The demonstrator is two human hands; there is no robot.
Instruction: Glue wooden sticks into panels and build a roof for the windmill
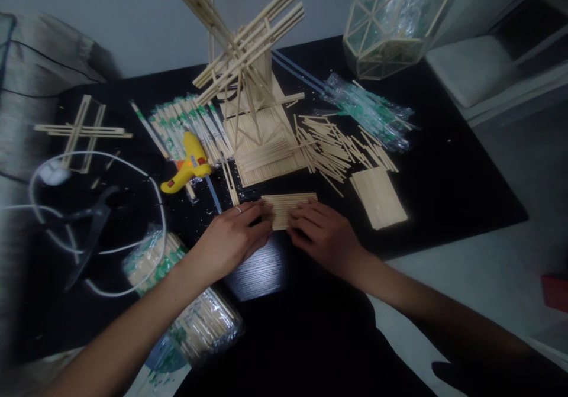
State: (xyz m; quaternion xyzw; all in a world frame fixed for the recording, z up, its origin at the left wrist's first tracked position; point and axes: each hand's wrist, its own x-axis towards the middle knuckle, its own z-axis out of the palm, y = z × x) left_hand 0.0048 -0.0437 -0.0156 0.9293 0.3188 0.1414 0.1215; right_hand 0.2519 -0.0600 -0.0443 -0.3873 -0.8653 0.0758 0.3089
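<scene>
A small panel of wooden sticks (280, 212) laid side by side is at the near edge of the black table. My left hand (235, 234) has its curled fingers on the panel's left end, and a ring shows on one finger. At the right end, the bent fingers of my right hand (328, 234) grip it likewise. Just beyond stands a windmill-like model (252, 83) made of sticks, on a flat stick base (275, 166). Left of it lies a yellow glue gun (189, 163). Fingertips under the panel are hidden.
Loose short sticks (326, 148) are scattered right of the base, near a finished flat panel (379, 199). Wrapped chopsticks (190, 116) and a plastic-wrapped bundle (208, 320) lie left. A white cable (164, 207) loops there. A glass-sided polyhedron (377, 60) stands at the back right.
</scene>
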